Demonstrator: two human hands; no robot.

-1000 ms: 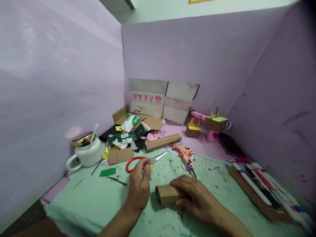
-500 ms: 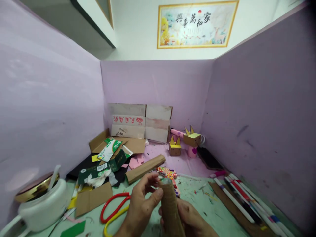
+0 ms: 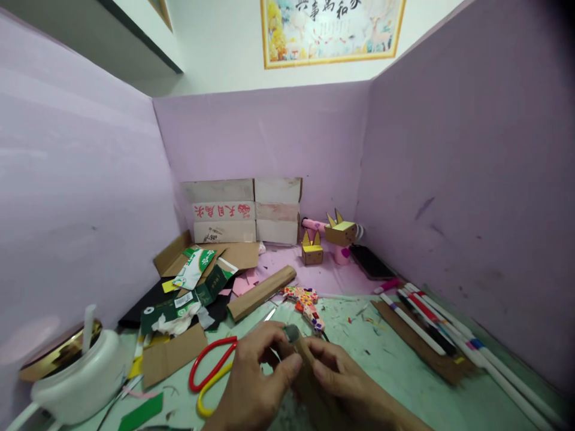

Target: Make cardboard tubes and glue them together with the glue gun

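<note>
Both hands hold a rolled brown cardboard tube (image 3: 311,392) low in the middle of the view, its greyish end tilted away from me. My left hand (image 3: 258,377) closes its thumb and fingers on the tube near that far end. On the other side, my right hand (image 3: 344,374) pinches it between thumb and fingers. The tube's lower part is in shadow and partly cut off. Beside my left hand lie scissors (image 3: 211,374) with one red and one yellow handle loop. A hot glue gun covered in a flower pattern (image 3: 305,304) rests just beyond the hands.
Another folded cardboard strip (image 3: 263,293) lies ahead. Scraps and a green box (image 3: 173,311) pile up at left, near a white pot (image 3: 85,371). Marker pens (image 3: 417,329) lie at right by a phone (image 3: 371,262). Small cardboard cat heads (image 3: 312,252) stand at the back.
The view has tilted down and shifted slightly right. My right hand has moved up the tube, close to its far end, and the tube leans further left.
</note>
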